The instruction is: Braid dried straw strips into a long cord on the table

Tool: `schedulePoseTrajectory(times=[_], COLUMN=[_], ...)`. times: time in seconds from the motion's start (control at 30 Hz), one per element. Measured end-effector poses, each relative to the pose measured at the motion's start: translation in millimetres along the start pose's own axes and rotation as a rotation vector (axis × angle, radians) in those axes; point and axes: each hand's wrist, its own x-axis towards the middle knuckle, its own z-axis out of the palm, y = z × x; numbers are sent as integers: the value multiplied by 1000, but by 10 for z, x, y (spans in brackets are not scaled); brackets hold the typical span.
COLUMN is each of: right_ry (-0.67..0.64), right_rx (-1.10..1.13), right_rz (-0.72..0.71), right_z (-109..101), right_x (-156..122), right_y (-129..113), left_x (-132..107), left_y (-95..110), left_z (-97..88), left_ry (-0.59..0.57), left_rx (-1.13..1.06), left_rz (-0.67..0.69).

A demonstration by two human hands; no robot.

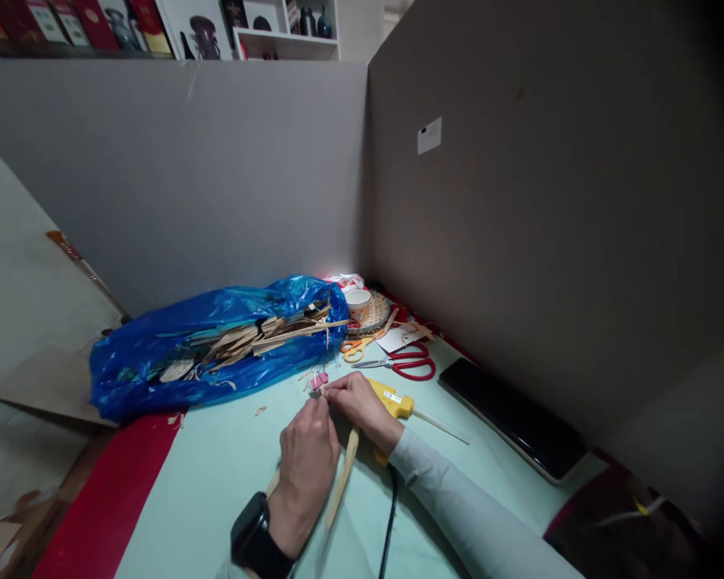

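My left hand (307, 450), with a black watch (252, 527) on its wrist, is closed in a pinch. Fingertips of my right hand (359, 402) press together right beside it, on a small pale bit of dried husk. From between the hands a tan dried husk strip (345, 474) runs toward me, its lower end blurred. Another pale strip end shows beside my left wrist. Just beyond the fingertips lies a pink binder clip (318, 379). Partly behind my right hand and wrist is a yellow glue gun (401, 404) with a glue stick (440, 425) in its back.
A blue plastic bag (138, 362) of dried husks (247, 342) lies at back left. Red-handled scissors (415, 370), orange-handled scissors (355, 351), a paper cup (358, 304) and a woven tray (378, 312) stand behind. A phone (512, 418) lies right; a black cord (389, 523) runs toward me.
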Motion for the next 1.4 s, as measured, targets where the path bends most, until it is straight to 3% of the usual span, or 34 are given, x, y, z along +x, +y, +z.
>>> schedulePoseTrajectory(times=[0.17,0.33,0.53,0.67,0.97,1.4], right_ry=[-15,-39,-109,-120,-48,6], right_rx=[97,179,216,147,-230,-756], right_rz=[36,52,31,4,-58,-146], right_z=[18,61,55,13,-61,-53], right_x=[23,39,6,1,-65,-274], right_y=[47,27,-25,-32,-138,-300], left_x=[37,237,398,442,418,382], left_y=[-11,-251,-309,-319,-381,-322], left_z=[-40,-249,-134,-36,-2,65], left_ry=[-21,30,-246,-328,-245,-56], left_rx=[-129,-398,-882,-1060,-1140,-1061], left_rz=[-42,-248,-323,-393,-435,-457])
